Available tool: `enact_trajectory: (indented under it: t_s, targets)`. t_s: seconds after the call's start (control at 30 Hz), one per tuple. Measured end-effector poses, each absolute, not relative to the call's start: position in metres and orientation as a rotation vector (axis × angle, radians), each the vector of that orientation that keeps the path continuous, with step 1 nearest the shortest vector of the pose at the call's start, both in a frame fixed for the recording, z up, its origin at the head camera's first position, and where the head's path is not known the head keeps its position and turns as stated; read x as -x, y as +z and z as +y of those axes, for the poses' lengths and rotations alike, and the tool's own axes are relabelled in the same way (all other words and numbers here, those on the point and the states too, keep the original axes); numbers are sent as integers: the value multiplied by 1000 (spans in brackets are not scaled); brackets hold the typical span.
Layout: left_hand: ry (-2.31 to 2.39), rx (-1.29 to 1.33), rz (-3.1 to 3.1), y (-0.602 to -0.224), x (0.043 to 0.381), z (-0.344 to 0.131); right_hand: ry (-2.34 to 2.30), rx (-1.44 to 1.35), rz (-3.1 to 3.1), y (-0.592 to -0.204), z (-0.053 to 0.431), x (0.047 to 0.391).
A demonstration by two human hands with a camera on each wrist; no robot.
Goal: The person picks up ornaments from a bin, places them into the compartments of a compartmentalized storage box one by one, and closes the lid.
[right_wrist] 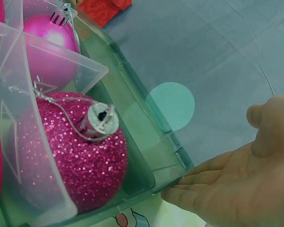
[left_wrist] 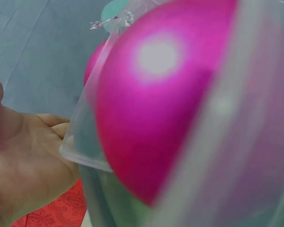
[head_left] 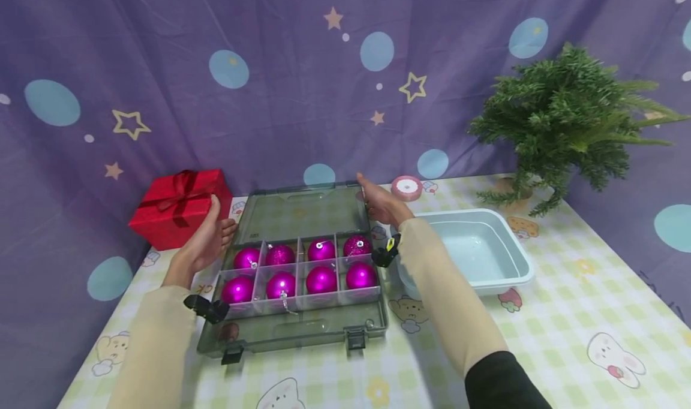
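Observation:
A smoky translucent plastic case point(head_left: 302, 214) lies with its lid folded back on the table. In it sits a clear divided tray point(head_left: 270, 304) of magenta Christmas baubles point(head_left: 321, 279), some smooth, some glittered, with silver caps and strings. My left hand point(head_left: 207, 238) is beside the case's left side, thumb up and fingers extended; the left wrist view shows its bare palm point(left_wrist: 28, 161). At the right side, my right hand point(head_left: 382, 202) has its thumb raised. Its fingertips point(right_wrist: 173, 191) meet the case's edge in the right wrist view; whether they press on it is unclear.
A red gift box point(head_left: 180, 208) with a dark bow stands behind the left hand. Right of the case are a pale blue basin point(head_left: 520, 271), partly behind the right forearm, a pink ribbon roll point(head_left: 406, 188) and a small artificial fir tree point(head_left: 561, 115). A purple curtain point(head_left: 281, 127) hangs behind.

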State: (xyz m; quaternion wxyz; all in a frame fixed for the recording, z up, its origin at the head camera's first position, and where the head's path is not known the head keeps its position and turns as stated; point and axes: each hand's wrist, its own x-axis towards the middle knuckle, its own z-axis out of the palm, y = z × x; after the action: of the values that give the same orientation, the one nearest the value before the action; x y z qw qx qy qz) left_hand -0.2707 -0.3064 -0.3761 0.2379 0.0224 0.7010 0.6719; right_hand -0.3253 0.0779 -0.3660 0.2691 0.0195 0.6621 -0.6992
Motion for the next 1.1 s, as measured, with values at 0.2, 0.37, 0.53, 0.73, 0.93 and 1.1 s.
enact_trajectory:
  t_s: [0.2, 0.37, 0.53, 0.73, 0.93, 1.1]
  targets:
    - [1863, -65, 1910, -376, 270, -306, -1905, -44, 1801, -366, 77, 327]
    - [1920, -73, 1903, -374, 268, -308, -1902, -33, 1834, -361, 78, 324]
    - [2002, -109, 1912, -368, 265, -307, -1918, -44, 1851, -350, 79, 321]
    - [2102, -162, 1886, -358, 255, -307, -1903, 46, 1875, -334, 85, 312]
    - [2151, -202, 1868, -343, 239, -308, -1865, 148, 1937, -317, 94, 293]
    - [2124, -243, 1929, -336, 224, -309, -1889, 191, 1960, -309, 100, 275]
